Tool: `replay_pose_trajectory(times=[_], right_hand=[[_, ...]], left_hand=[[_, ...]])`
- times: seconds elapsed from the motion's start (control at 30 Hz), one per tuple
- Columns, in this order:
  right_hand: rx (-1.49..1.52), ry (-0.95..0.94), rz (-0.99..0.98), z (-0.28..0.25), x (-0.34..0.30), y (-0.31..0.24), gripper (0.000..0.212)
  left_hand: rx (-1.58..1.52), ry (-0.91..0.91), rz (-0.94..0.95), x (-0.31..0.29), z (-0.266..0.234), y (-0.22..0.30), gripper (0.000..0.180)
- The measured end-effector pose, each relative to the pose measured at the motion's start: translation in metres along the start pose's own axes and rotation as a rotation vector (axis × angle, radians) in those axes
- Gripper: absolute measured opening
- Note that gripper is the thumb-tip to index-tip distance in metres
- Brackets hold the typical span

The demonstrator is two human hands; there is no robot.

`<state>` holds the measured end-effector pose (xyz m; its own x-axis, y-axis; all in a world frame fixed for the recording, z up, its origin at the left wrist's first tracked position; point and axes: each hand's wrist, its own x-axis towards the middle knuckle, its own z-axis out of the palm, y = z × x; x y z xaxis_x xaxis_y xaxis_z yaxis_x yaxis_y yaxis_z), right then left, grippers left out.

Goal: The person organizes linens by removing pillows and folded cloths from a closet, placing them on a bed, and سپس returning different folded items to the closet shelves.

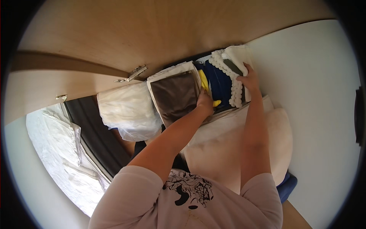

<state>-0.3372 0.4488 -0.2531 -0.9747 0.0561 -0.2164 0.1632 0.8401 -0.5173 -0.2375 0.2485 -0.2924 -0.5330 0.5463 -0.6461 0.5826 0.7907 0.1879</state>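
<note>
No legible lettering, labels, numbers or signs anywhere in view.

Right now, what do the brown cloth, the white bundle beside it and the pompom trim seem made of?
Brown cloth: satiny fabric, perhaps synthetic, by its soft sheen.
White bundle: probably thin plastic outside, cloudy and wrinkled; contents unclear.
Pompom trim: likely yarn or plush, matt with soft round puffs.

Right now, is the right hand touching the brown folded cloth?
Apart. The head view shows dark blue fabric and white pompom trim lying between the right hand and the brown folded cloth.
</note>
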Motion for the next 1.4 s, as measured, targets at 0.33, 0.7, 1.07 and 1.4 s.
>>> replay_pose_trajectory(times=[0.33, 0.7, 1.07, 1.4], right_hand=[[0.201, -0.205, 0.038, -0.017, 0.006, -0.001, 0.074], [0.165, -0.206, 0.012, -0.018, 0.002, 0.000, 0.068], [0.221, -0.169, 0.191, -0.021, -0.001, -0.005, 0.057], [0.075, -0.111, 0.211, -0.014, -0.008, -0.021, 0.049]], left_hand=[[-0.118, 0.164, 0.048, -0.001, 0.015, -0.006, 0.043], [-0.145, 0.209, 0.051, 0.002, 0.018, -0.006, 0.047], [-0.194, 0.295, 0.054, 0.007, 0.025, -0.007, 0.047], [-0.228, 0.375, 0.067, 0.009, 0.028, -0.009, 0.043]])
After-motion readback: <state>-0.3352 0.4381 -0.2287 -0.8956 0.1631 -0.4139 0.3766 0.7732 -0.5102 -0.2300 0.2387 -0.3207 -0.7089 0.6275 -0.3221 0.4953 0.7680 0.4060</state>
